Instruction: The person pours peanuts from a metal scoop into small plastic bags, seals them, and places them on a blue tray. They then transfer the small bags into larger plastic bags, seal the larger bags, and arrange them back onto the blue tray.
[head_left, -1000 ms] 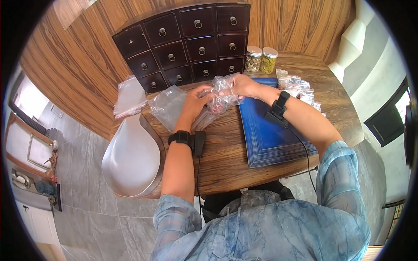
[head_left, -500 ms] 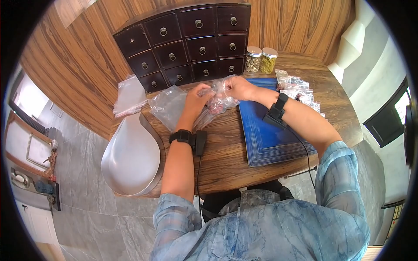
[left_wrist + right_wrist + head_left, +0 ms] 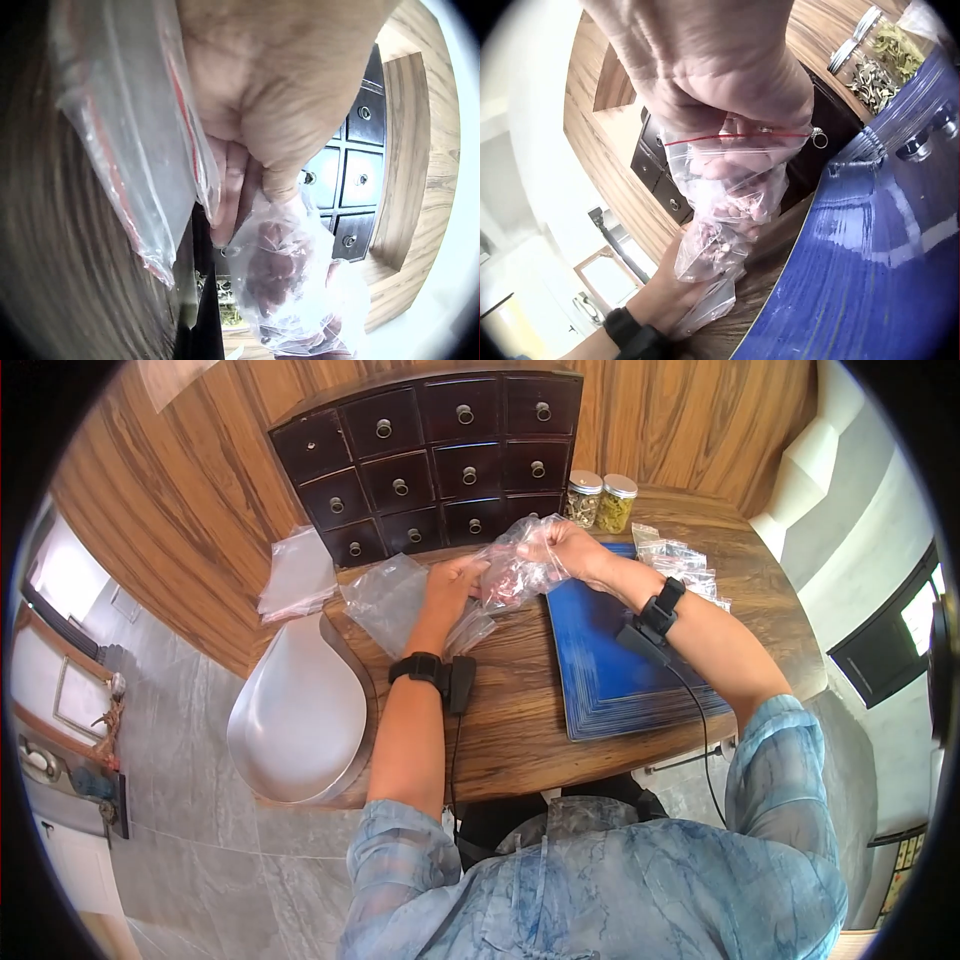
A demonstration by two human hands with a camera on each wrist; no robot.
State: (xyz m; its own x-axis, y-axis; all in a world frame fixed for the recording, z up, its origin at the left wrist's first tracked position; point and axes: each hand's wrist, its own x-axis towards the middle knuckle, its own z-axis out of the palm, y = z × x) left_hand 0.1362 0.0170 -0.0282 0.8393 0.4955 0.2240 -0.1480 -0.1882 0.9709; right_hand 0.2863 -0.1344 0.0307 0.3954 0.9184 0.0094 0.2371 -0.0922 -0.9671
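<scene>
A clear plastic bag with reddish pieces inside (image 3: 507,585) is held between both hands, over the table beside the blue board. The left hand (image 3: 446,597) pinches its left side between thumb and fingers; another clear bag with a red strip (image 3: 142,150) lies by that palm in the left wrist view. The right hand (image 3: 577,552) grips the bag's upper right part. In the right wrist view, the red zip line of the bag (image 3: 735,137) runs across the right hand's fingers, and the reddish contents (image 3: 716,244) hang below. The plastic partly covers the right fingertips.
A dark drawer cabinet (image 3: 432,465) stands behind the hands. Two lidded jars (image 3: 615,506) are at its right, near small filled bags (image 3: 680,560). The blue board (image 3: 610,660) lies at right. A silver teardrop-shaped tray (image 3: 300,715) and flat empty bags (image 3: 298,575) are at left.
The right hand has moved slightly right, and the bag between the hands is now stretched wider. The left hand has shifted little. The head view has tilted slightly.
</scene>
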